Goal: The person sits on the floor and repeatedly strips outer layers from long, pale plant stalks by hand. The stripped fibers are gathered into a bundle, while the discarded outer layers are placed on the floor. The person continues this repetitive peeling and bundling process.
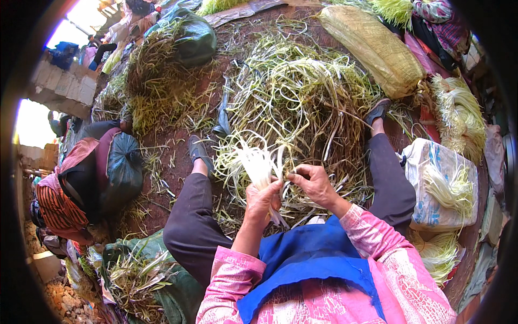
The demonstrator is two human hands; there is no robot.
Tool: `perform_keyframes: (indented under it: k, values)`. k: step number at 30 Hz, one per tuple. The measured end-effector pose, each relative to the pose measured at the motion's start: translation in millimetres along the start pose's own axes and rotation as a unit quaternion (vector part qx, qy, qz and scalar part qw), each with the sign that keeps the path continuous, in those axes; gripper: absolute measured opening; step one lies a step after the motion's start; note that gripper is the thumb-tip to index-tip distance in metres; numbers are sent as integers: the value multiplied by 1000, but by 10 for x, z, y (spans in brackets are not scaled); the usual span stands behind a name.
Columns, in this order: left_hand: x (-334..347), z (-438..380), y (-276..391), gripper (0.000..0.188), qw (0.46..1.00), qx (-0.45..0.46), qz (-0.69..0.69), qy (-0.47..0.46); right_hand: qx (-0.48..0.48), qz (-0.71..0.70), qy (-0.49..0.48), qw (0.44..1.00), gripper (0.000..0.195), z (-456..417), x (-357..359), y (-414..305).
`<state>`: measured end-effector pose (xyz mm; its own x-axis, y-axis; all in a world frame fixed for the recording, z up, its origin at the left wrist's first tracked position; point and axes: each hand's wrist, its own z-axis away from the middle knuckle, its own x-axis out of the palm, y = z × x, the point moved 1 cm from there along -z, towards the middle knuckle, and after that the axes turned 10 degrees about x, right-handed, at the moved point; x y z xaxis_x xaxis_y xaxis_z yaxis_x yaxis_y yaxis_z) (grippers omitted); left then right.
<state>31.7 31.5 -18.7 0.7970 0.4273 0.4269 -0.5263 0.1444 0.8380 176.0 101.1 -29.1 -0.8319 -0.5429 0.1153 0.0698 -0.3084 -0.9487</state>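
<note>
My left hand (262,198) is closed round a bundle of pale, white-stemmed leafy stalks (255,162), their ends fanned away from me. Close to its right, my right hand (313,182) pinches a thin brownish strand or withered leaf between thumb and fingertips. Both hands are above my lap, over a blue apron (311,247). Beyond them, between my feet, lies a big tangled heap of green, white and dry brown stalks (299,93).
A white wrapped block (441,202) with pale stalks on top stands at right. Behind it lie more bundles (461,117) and a long yellowish sack (372,50). Green sacking (174,291) with trimmings is at lower left. A co-worker bends at left; other people are farther off.
</note>
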Motion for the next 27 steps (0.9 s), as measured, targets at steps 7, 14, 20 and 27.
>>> perform_keyframes:
  k: [7, 14, 20, 27]
  values:
    - [-212, -34, 201, 10, 993, 67, 89, 48, -52, 445, 17, 894, 30, 484, -620, 521]
    - [-238, -74, 280, 8, 993, 98, 48, 45, 32, 545, 61, 836, 33, 254, -1156, 537]
    - [-168, -81, 238, 9, 992, 111, 8, 56, 93, 123, -203, 967, 27, -106, -302, 113]
    - [-410, -195, 301, 9, 984, 129, 53, 108, 211, -357, -110, 903, 34, 9, -80, 237]
